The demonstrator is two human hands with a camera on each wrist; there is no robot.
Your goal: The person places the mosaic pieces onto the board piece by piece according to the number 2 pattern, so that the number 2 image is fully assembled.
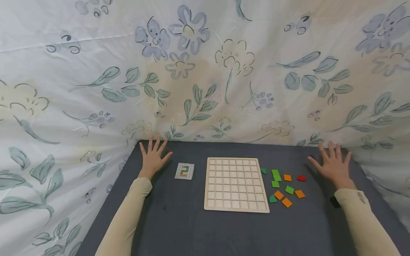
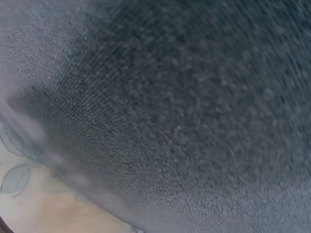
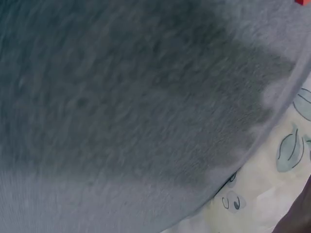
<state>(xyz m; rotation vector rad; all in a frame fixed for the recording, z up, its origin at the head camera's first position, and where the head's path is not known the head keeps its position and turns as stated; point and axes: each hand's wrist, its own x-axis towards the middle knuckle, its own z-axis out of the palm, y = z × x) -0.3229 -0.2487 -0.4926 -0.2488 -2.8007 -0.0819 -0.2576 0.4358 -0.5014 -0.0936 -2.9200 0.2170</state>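
My left hand (image 1: 152,160) is spread at the table's far left, fingers straight, holding nothing. Just right of it lies a small card (image 1: 184,171) with a gridded picture of a 2. At the far right my right hand (image 1: 336,169) is spread the same way and also holds nothing. Between the hands sits a pale wooden grid board (image 1: 236,185), its cells bare. Loose coloured pieces lie right of the board: green squares (image 1: 289,190), orange squares (image 1: 287,203), dark green rounded pieces (image 1: 272,199) and a red piece (image 1: 301,178), the one nearest my right hand.
A dark grey table (image 1: 179,227) carries everything. Behind its far edge and at both sides hangs a floral cloth (image 1: 198,117). Both wrist views show mostly shadowed table surface, and a red corner peeks in at the right wrist view's top.
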